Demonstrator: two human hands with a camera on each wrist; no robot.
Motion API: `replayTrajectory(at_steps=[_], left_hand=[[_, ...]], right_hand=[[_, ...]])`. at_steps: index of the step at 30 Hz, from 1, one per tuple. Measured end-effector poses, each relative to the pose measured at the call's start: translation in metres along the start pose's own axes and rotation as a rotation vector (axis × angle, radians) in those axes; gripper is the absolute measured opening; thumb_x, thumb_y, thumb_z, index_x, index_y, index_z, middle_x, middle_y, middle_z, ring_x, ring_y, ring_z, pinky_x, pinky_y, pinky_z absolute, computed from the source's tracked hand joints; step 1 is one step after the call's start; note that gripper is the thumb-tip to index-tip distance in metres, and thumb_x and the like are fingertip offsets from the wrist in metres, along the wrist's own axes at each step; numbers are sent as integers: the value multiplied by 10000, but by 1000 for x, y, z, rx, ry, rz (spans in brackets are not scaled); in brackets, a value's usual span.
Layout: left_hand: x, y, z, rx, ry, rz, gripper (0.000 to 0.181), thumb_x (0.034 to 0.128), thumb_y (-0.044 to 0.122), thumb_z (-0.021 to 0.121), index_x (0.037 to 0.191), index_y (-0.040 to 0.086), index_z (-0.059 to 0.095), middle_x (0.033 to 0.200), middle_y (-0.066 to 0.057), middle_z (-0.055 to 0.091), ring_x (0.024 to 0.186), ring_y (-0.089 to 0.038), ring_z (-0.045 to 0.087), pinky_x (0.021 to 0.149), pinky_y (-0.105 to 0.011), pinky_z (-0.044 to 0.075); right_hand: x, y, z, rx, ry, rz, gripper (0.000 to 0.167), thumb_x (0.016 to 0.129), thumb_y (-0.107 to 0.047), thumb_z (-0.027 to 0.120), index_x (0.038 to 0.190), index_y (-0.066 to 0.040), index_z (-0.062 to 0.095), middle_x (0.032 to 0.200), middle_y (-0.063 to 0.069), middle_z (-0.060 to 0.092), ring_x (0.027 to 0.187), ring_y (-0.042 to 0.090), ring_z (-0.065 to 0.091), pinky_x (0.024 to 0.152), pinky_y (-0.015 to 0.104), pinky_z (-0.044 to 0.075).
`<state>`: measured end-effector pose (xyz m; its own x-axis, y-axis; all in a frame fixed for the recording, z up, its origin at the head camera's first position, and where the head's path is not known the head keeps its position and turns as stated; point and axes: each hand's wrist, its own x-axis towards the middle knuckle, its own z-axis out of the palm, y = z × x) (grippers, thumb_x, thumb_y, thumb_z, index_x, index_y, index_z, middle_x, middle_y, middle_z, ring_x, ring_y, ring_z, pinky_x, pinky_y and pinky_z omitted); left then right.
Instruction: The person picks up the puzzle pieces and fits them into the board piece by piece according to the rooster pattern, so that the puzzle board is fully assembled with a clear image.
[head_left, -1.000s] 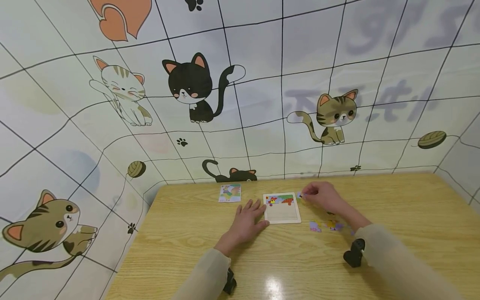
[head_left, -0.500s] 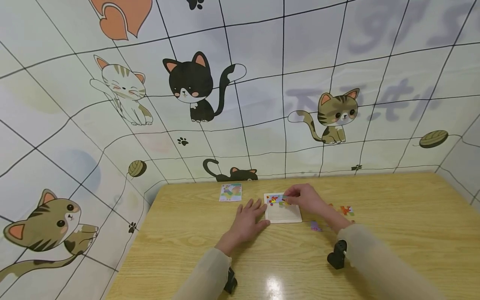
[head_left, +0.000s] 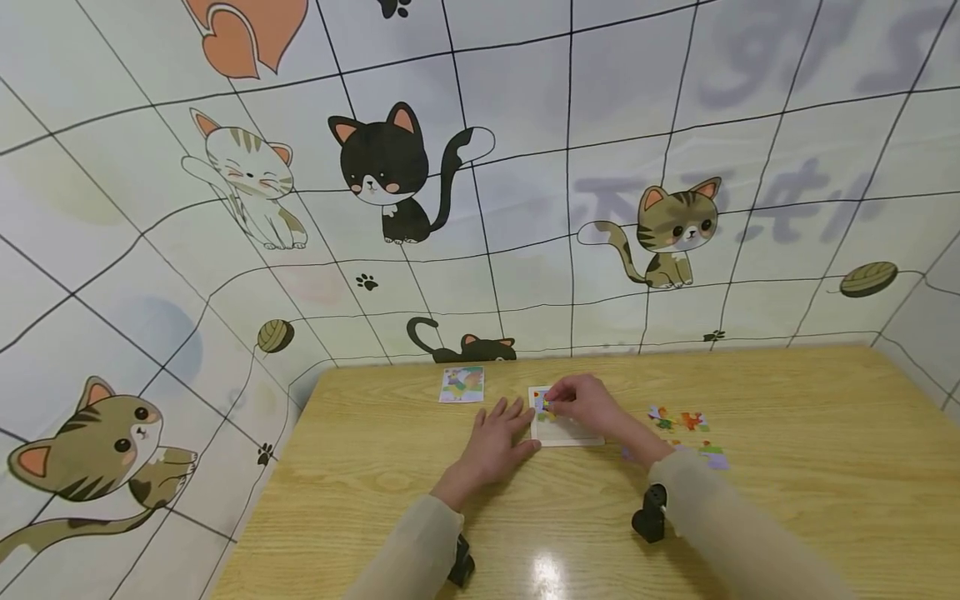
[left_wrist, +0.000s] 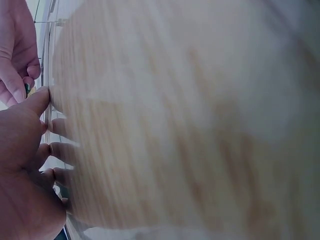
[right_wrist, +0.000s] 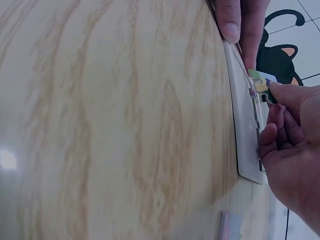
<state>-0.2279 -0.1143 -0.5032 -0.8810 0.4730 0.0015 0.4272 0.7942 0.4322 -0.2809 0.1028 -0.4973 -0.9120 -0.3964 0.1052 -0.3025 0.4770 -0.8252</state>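
My right hand (head_left: 588,404) pinches a jigsaw puzzle piece (right_wrist: 261,85) between thumb and fingers. In the right wrist view the piece is tilted above the top left part of the white puzzle tray (right_wrist: 245,120), with green, yellow and purple on it. Pieces at the top of the tray (head_left: 555,435) are partly covered by this hand; a bare strip shows lower down. My left hand (head_left: 493,443) lies flat on the table, fingers spread, fingertips at the tray's left edge. The left wrist view shows the piece only as a sliver.
Several loose puzzle pieces (head_left: 693,421) lie right of the tray, some partly behind the right forearm. A small picture card (head_left: 461,385) lies at the back left of the wooden table (head_left: 360,483). Behind the table rises a wall (head_left: 525,275) with printed cats.
My right hand has moved left from beside the tray's right edge to above its upper left, carrying the piece. More loose pieces at right are uncovered. My left hand stays put.
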Motion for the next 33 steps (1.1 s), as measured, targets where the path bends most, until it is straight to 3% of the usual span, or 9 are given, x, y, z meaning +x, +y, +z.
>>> replayTrajectory(at_steps=[9,21,26,33], left_hand=[[0,-2,1,4,-4,5,569,1042,371,592,1522,78,504,1609,-154,384,1510,-402,268,1169,-666,179],[2,-3,2,10,2,-3,578,1042,386,593,1530,92,496,1617,-137,375,1517,-387,259,1177,-655,170],[2,-3,3,11,-3,-9,582,1041,389,594,1534,97,490,1620,-131,372,1519,-381,255,1179,-651,167],[1,-2,2,11,-3,-7,576,1043,378,591,1530,85,494,1616,-140,377,1516,-388,260,1177,-654,169]], right_hand=[[3,4,7,-42,21,53,47,924,-9,718,959,-2,748,880,39,712,819,155,640,751,331,533],[4,8,16,-152,63,-14,80,918,30,697,953,-22,748,937,66,709,838,172,617,763,365,524],[3,8,17,-165,62,-12,91,931,26,689,977,-22,751,970,71,693,875,201,623,789,392,527],[1,9,20,-174,71,-78,87,933,25,693,990,-12,747,940,63,648,824,180,581,745,358,500]])
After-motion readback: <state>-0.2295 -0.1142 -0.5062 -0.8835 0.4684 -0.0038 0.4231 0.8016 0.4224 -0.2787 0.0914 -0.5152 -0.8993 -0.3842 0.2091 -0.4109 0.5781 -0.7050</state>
